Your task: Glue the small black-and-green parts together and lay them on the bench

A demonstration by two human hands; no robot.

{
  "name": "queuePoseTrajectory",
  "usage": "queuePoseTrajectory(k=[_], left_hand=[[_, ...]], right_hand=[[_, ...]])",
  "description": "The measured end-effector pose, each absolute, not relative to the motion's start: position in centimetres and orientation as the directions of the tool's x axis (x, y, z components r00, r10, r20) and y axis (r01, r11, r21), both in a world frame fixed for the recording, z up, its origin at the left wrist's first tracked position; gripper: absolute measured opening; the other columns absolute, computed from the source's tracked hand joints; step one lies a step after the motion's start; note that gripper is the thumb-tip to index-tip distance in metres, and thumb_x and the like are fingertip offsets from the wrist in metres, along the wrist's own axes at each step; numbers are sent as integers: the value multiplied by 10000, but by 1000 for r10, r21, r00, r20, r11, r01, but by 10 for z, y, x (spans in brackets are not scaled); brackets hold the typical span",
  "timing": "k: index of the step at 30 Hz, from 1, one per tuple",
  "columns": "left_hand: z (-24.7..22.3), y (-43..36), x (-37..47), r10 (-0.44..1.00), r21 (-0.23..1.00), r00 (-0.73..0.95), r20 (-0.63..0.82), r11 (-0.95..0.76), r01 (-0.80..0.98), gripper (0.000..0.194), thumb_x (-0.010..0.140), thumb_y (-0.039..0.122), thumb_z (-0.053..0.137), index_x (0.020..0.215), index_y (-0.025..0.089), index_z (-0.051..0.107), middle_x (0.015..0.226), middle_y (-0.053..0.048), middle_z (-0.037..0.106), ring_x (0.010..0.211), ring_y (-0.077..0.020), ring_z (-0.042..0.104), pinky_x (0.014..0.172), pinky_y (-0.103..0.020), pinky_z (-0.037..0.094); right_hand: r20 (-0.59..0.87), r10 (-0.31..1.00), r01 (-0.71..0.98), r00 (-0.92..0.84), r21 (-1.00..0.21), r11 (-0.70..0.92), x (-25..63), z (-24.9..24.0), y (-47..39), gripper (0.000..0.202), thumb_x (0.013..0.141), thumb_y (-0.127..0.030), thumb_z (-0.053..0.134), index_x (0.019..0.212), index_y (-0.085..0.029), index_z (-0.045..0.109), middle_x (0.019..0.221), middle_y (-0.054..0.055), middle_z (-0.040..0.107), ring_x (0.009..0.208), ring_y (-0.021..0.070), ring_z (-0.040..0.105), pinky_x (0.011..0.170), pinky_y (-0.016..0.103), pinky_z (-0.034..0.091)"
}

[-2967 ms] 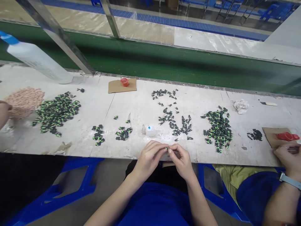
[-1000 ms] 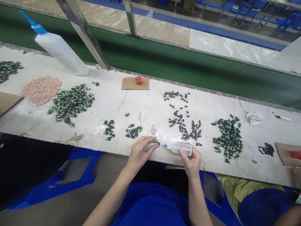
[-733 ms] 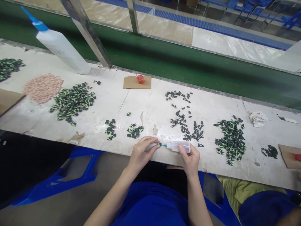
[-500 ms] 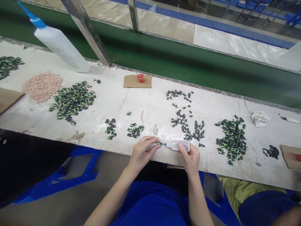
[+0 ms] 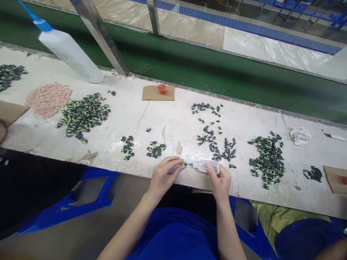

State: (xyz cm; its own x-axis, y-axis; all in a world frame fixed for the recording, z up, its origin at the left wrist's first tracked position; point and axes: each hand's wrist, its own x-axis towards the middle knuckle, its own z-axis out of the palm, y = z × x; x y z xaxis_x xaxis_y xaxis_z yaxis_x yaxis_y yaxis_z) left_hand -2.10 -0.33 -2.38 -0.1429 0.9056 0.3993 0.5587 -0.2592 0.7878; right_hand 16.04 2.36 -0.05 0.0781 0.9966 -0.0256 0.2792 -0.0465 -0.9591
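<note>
Near the front edge of the white table (image 5: 173, 119), my left hand (image 5: 166, 173) pinches a small black and green piece (image 5: 184, 164) between thumb and fingers. My right hand (image 5: 221, 180) is wrapped round a small clear squeeze bottle (image 5: 203, 166) lying nearly level. Its thin blue tip points left and ends right beside the piece; whether they touch is too small to tell. Small groups of black and green pieces (image 5: 155, 150) lie beyond my left hand. Loose dark parts (image 5: 229, 150) are scattered beyond my right hand.
A large white bottle (image 5: 70, 54) with a blue nozzle leans at the back left. Piles of pink parts (image 5: 49, 99) and black-green pieces (image 5: 84, 117) lie left, another pile (image 5: 267, 160) right. A red cup (image 5: 162, 89) stands on cardboard (image 5: 149, 93). People sit on both sides.
The bottle and my right hand have shifted very slightly to the right. Part of another person's hand has appeared at the left edge, by the cardboard. My left hand keeps its pinch.
</note>
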Motion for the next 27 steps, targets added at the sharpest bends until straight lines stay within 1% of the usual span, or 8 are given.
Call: queuePoseTrajectory(k=[4,10,17,21,24,27], left_hand=[[-23,-3,-21,903,788,-144,405,-265,555,88,825,185,677,892,208,730,835,-35,755,838,-190,719,768,-310,620],[-25,-4,-20,909,793,-153,387,-243,559,96,841,207,657,893,220,737,839,-34,754,844,-200,720,778,-334,622],[-24,-4,-20,908,780,-151,392,-241,577,92,849,203,650,889,218,731,840,-32,755,857,-197,719,787,-329,618],[-24,-4,-21,908,779,-139,395,-251,574,90,849,195,648,884,221,728,835,-27,754,857,-192,715,784,-326,614],[-23,-3,-22,908,771,-119,402,-266,578,89,849,193,649,887,220,725,829,-28,754,852,-191,712,775,-326,612],[-22,-3,-24,905,768,-90,415,-296,568,96,844,189,656,908,219,722,825,-31,755,854,-191,707,762,-320,610]], right_hand=[[-26,994,261,103,-964,-52,159,1,23,275,767,-416,648,653,-170,692,609,21,671,582,176,595,540,275,482],[-44,998,284,53,-957,-57,159,3,25,283,761,-420,650,631,-170,675,588,21,651,569,173,581,526,271,472],[-22,996,297,89,-954,-48,157,5,24,298,760,-429,641,607,-173,659,559,13,620,545,161,544,504,263,449],[-38,994,291,103,-954,-67,159,1,22,296,766,-424,648,612,-172,651,558,9,605,549,157,530,510,264,441],[-20,989,223,150,-973,-54,163,-6,21,268,763,-416,648,658,-169,648,588,11,608,555,159,540,520,271,447],[58,966,104,251,-994,33,167,-10,21,261,784,-423,599,813,-167,642,730,38,641,621,176,588,549,286,470]])
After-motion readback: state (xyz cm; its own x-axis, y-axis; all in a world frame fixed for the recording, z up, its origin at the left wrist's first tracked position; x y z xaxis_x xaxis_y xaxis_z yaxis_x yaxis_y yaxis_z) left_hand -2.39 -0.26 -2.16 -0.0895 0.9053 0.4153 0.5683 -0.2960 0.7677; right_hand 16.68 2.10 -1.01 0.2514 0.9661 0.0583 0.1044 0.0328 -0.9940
